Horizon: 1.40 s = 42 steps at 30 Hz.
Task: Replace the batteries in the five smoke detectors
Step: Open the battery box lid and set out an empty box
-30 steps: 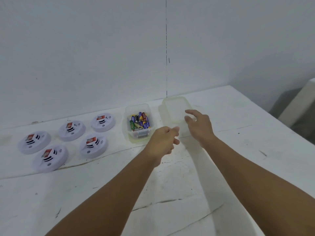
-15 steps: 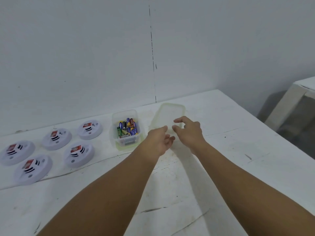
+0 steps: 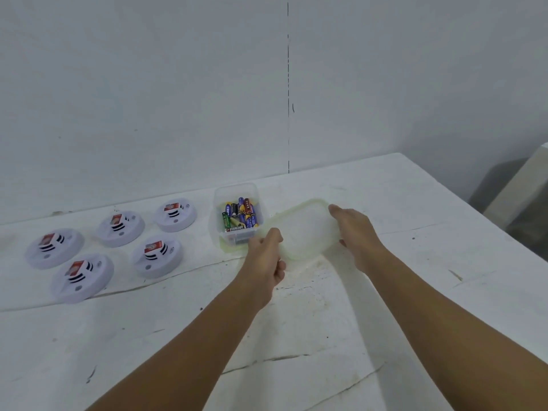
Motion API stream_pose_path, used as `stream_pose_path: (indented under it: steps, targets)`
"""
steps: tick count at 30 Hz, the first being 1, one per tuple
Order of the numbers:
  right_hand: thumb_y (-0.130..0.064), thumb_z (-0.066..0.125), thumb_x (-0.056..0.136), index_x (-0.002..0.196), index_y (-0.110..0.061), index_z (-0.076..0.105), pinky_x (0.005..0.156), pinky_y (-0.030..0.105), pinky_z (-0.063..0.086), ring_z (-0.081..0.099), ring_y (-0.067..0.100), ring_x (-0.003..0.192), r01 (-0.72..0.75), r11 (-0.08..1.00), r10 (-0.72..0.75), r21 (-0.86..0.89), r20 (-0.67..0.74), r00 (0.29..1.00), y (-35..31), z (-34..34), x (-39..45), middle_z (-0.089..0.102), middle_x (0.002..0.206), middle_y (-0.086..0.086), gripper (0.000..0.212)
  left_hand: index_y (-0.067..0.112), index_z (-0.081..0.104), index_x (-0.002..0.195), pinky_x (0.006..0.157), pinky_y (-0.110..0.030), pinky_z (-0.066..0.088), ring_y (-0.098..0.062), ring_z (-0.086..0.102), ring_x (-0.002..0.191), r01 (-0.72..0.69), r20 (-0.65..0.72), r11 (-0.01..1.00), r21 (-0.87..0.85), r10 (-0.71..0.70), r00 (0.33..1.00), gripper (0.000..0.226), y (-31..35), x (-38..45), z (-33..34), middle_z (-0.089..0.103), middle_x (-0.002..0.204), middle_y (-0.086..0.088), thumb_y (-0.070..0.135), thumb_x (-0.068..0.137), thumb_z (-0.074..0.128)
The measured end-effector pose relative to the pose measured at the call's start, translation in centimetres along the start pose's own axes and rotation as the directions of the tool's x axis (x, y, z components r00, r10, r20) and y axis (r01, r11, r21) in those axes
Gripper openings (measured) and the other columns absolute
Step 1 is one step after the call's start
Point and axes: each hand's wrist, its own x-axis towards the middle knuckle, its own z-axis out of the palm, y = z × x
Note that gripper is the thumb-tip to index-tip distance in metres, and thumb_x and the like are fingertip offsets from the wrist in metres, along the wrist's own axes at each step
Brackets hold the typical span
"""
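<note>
- While the five smoke detectors (image 3: 112,238) wait untouched at the table's (image 3: 415,203) left, the battery box (image 3: 237,218) beside them stands open.
- Both hands hold its lid (image 3: 305,229): left hand (image 3: 267,259) fingers curl round one end, right hand (image 3: 355,235) grips the other.
- Next, I think: put the lid down, pick a detector.

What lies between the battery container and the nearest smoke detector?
Only bare white table, in the head view: nothing sits between the battery container and the nearest smoke detector.

Both hands, left hand (image 3: 265,256) and right hand (image 3: 355,232), are gripping the translucent lid (image 3: 305,229), apparently lifted, beside the open battery box (image 3: 237,216).
</note>
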Motion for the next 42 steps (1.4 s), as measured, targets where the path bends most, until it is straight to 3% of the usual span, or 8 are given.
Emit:
stream_pose_path:
  steps: [10,15,22,27,31,34,36,42]
  targets:
    - [-0.046,0.065,0.091,0.1,-0.021,0.06,0.075,0.038,0.049,0.061,0.025,0.085,-0.047,0.999,0.041,0.007,0.393,0.918,0.8,5.3,-5.3,0.063,0.096,0.006,0.027,0.02,0.048,0.088,0.052,-0.028,0.029,-0.015,0.032,0.057,-0.111,-0.135,0.993,0.03,0.115,0.984,0.013,-0.1,-3.3,-12.4,0.041,0.071,0.002,0.023,0.092,0.059]
    - [-0.033,0.059,0.102,0.097,-0.019,0.057,0.053,0.019,0.049,0.06,0.016,0.075,-0.085,0.993,0.034,0.084,0.484,0.874,1.8,10.5,-8.3,0.063,0.09,0.001,0.015,0.021,0.05,0.091,0.074,-0.037,0.043,-0.019,0.053,0.077,-0.186,-0.192,0.972,0.142,0.211,0.958,0.029,-0.5,-4.5,-17.6,0.055,0.087,0.001,0.045,0.097,0.066]
    - [-0.075,0.079,0.069,0.113,0.003,0.049,0.093,0.062,0.054,0.062,0.028,0.092,-0.057,0.992,-0.015,0.108,0.566,0.824,2.0,15.1,-11.4,0.059,0.105,0.026,0.094,0.022,0.035,0.08,0.066,-0.031,0.033,-0.015,0.043,0.07,-0.238,-0.082,0.83,0.505,0.32,0.944,0.052,-1.0,-5.4,-24.7,0.041,0.075,0.005,0.066,0.093,0.059]
    - [-0.061,0.067,0.093,0.116,-0.007,0.07,0.103,0.062,0.052,0.07,0.039,0.114,-0.049,0.998,0.011,0.051,0.58,0.815,2.1,14.9,-11.8,0.072,0.121,0.017,0.059,0.021,0.068,0.096,0.075,-0.029,0.06,-0.014,0.073,0.088,-0.265,-0.048,0.891,0.368,0.303,0.952,0.033,-1.6,-5.5,-25.4,0.076,0.092,0.012,0.054,0.097,0.063]
    - [-0.073,0.074,0.079,0.113,0.0,0.071,0.097,0.061,0.052,0.062,0.038,0.095,-0.032,0.999,-0.002,0.039,0.66,0.751,2.0,14.6,-11.8,0.067,0.115,0.035,0.08,0.01,0.069,0.114,0.101,-0.057,0.051,-0.035,0.071,0.108,-0.273,-0.062,0.923,0.271,0.3,0.952,0.055,-1.8,-6.1,-26.0,0.076,0.112,-0.01,0.059,0.09,0.069]
    - [-0.083,0.075,0.071,0.119,0.008,0.056,0.089,0.059,0.05,0.05,0.03,0.092,-0.012,1.0,-0.005,0.022,0.662,0.749,2.4,14.8,-11.7,0.061,0.106,0.037,0.105,0.004,0.066,0.12,0.1,-0.052,0.054,-0.033,0.072,0.107,-0.231,-0.073,0.936,0.265,0.259,0.963,0.06,-1.6,-5.9,-26.4,0.076,0.113,-0.01,0.058,0.094,0.064]
    - [-0.083,0.076,0.071,0.112,0.007,0.053,0.091,0.07,0.049,0.048,0.029,0.09,-0.01,0.999,-0.02,0.043,0.638,0.77,2.9,14.8,-11.5,0.058,0.097,0.028,0.101,0.015,0.072,0.118,0.096,-0.046,0.058,-0.026,0.075,0.103,-0.211,-0.048,0.937,0.279,0.233,0.971,0.045,-1.3,-5.6,-26.6,0.079,0.11,-0.002,0.053,0.1,0.057]
    - [-0.073,0.081,0.074,0.083,-0.004,0.041,0.076,0.049,0.035,0.039,0.033,0.082,-0.003,0.99,-0.086,0.14,0.624,0.776,3.4,14.7,-11.6,0.046,0.086,0.012,0.081,-0.002,0.066,0.124,0.105,-0.053,0.051,-0.044,0.065,0.118,-0.178,0.049,0.966,0.186,0.172,0.984,0.065,-0.9,-6.1,-28.1,0.074,0.12,-0.017,0.055,0.093,0.066]
